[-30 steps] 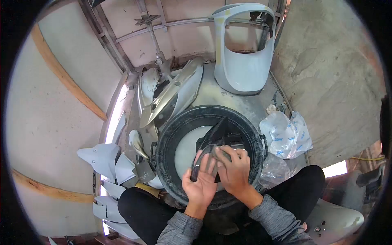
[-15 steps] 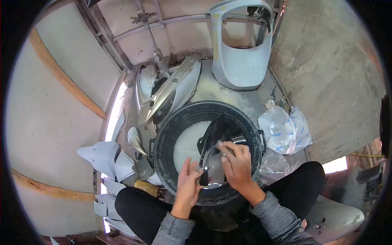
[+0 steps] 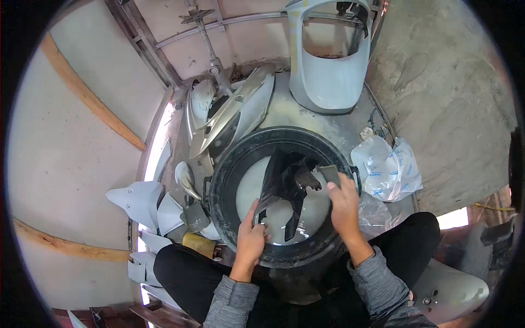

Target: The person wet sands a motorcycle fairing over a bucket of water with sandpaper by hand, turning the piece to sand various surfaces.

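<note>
A black plastic fairing panel (image 3: 280,183) is tilted over the black tub (image 3: 221,164), above the cloudy whitish water (image 3: 249,188) in it. My left hand (image 3: 251,240) is closed on the panel's lower left edge. At the tub's right side my right hand (image 3: 344,202) pinches a small grey-green flat piece that looks like sandpaper (image 3: 330,174). That piece is close to the panel's right end; whether they touch I cannot tell. The panel's curved cut-out side faces up towards me.
Silver panels (image 3: 232,117) lean behind the tub. A large pale blue-grey fairing (image 3: 328,85) stands at the back. Clear plastic bags (image 3: 385,172) lie on the right. Grey panels (image 3: 139,203) and a yellow cylindrical object (image 3: 198,245) lie left, near my knee.
The black panel has been turned, so its cut-out side now shows. My right hand has moved right, off the panel's surface, with the flat piece. My left hand still grips the panel.
</note>
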Tool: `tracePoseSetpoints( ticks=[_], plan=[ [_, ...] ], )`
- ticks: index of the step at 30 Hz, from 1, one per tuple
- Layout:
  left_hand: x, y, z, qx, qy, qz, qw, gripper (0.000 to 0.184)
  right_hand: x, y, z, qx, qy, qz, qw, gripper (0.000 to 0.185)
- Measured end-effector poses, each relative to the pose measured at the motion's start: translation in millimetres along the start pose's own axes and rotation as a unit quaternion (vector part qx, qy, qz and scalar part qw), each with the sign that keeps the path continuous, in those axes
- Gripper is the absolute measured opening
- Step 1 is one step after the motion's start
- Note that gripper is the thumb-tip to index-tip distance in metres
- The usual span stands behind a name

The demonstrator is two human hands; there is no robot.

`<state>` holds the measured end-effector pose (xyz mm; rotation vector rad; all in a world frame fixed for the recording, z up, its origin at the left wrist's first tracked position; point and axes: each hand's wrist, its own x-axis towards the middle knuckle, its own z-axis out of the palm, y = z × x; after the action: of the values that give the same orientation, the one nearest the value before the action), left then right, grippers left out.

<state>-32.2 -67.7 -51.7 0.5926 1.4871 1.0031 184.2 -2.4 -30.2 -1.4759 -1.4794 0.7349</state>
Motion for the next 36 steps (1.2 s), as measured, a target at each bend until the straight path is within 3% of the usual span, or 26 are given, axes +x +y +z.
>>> tracePoseSetpoints(
  ticks=[10, 14, 16, 20, 21, 24, 28, 30, 34, 36],
  plan=[
    [-3, -2, 4, -0.066, -0.020, -0.009, 0.998, 0.082, -2, -8, 2, -0.049, -0.046, -0.042, 0.997, 0.034],
    [-2, -2, 7, -0.078, -0.025, -0.011, 0.997, 0.083, -11, -8, 14, -0.088, -0.043, -0.119, 0.988, 0.032],
    [-8, 5, 9, -0.079, -0.030, -0.011, 0.996, 0.079, -14, -9, 18, -0.113, -0.091, -0.187, 0.972, 0.033],
    [2, -12, 8, -0.050, -0.023, -0.011, 0.998, 0.083, -19, -15, 28, -0.114, -0.139, -0.220, 0.959, 0.033],
    [12, -30, 5, 0.053, -0.020, 0.072, 0.996, 0.083, -14, -7, 33, -0.119, -0.142, -0.229, 0.956, 0.034],
    [20, -50, 6, 0.150, -0.008, 0.181, 0.972, 0.084, 12, 14, 46, -0.125, -0.136, -0.178, 0.966, 0.034],
    [19, -37, 1, 0.073, -0.017, 0.110, 0.991, 0.085, -26, 3, 43, -0.085, -0.096, -0.215, 0.968, 0.031],
    [13, -29, 3, 0.031, -0.027, 0.088, 0.995, 0.084, -18, 12, 42, -0.082, -0.127, -0.190, 0.970, 0.032],
    [13, -19, 4, 0.027, -0.012, 0.078, 0.997, 0.081, -7, 17, 51, -0.114, -0.098, -0.156, 0.976, 0.031],
    [21, -30, -2, 0.074, -0.012, 0.107, 0.992, 0.080, -29, 1, 42, -0.088, -0.109, -0.202, 0.969, 0.029]
  ],
)
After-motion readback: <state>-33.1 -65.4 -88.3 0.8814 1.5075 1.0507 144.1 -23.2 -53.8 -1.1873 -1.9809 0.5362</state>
